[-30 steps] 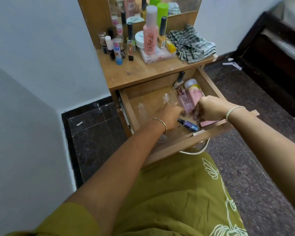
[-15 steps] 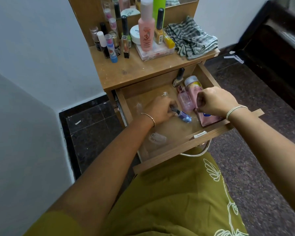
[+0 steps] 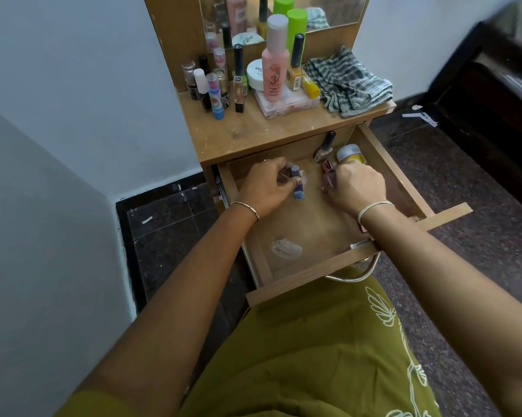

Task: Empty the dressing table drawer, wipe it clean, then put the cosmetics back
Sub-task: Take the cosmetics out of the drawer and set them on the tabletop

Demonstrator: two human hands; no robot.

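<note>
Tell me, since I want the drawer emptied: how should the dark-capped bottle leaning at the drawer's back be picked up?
Grip the dark-capped bottle by its slim cap, coming from above. It leans against the drawer back wall, cap uppermost and free, with its base beside the silver-lidded jar.

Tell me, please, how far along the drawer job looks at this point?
Many bottles already stand on the tabletop beside a striped cloth, so either emptying or refilling is partway; the view alone can't say which. In hand: the left hand grips a small blue bottle and the right hand holds a pinkish bottle inside the drawer. A few items remain at its back.
</note>
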